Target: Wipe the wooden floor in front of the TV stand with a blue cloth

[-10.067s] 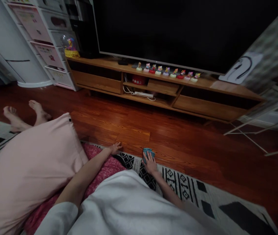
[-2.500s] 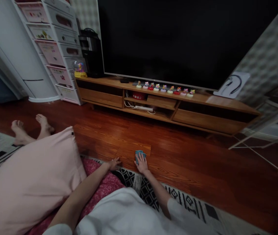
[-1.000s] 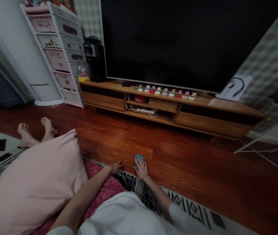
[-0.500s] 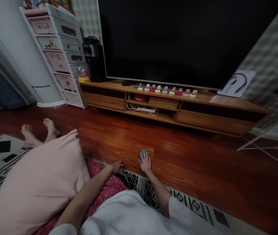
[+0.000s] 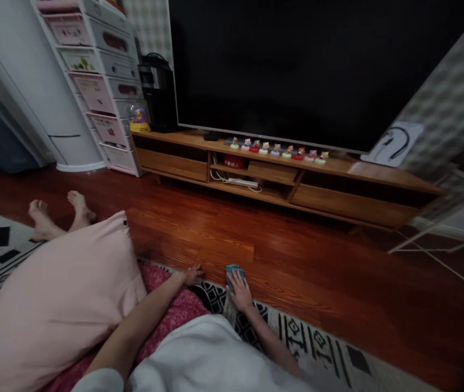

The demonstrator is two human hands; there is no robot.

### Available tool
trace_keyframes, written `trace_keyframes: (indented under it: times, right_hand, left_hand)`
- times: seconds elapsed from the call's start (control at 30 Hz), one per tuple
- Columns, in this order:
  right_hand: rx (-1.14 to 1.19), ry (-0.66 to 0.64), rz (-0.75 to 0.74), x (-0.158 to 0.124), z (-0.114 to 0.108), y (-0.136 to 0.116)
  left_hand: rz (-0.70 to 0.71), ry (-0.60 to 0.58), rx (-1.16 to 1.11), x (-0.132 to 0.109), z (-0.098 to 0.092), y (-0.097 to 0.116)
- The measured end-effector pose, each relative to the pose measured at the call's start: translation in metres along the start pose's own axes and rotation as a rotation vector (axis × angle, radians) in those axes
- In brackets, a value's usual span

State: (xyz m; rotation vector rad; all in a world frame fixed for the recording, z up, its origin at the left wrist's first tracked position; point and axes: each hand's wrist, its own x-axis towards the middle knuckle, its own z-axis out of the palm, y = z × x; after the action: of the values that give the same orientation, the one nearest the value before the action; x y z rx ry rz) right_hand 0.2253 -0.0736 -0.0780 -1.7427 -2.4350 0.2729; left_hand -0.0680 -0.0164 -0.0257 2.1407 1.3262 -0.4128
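Observation:
A small blue cloth [image 5: 232, 268] lies on the wooden floor [image 5: 297, 272], just beyond the rug's edge. My right hand [image 5: 240, 294] rests flat on it, fingers spread, covering much of the cloth. To the left, my left hand [image 5: 193, 275] rests near the rug's edge beside my knee, fingers stretched out and nothing visible in it. A pink cushion [image 5: 68, 294] sits against my left forearm, over my lap.
A low wooden TV stand [image 5: 252, 188] runs across ahead, with a row of small figurines [image 5: 276, 149] under a large TV [image 5: 289, 65]. Bare feet [image 5: 77, 204] stretch out at left. A patterned rug [image 5: 321, 348] lies beneath me. A white metal frame [image 5: 423, 250] stands at right.
My right hand has drawn the cloth across the floor toward me and slightly left. My left hand stays about where it was. The view has shifted a little.

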Motion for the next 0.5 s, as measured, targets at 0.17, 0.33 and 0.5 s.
trace_keyframes:
  times: [0.17,0.33,0.5]
  right_hand:
    - [-0.06,-0.04,0.27,0.059,-0.036,0.027]
    - [-0.049,-0.098,0.319,0.072,-0.045,0.019]
    - [-0.028,-0.089,0.057,0.01,-0.011,-0.011]
  left_hand:
    - [0.023,0.012,-0.007,-0.004,-0.004,0.0]
    - [0.013,0.014,-0.035,0.001,0.0,-0.003]
    - [0.021,0.036,-0.07,0.007,0.007,-0.009]
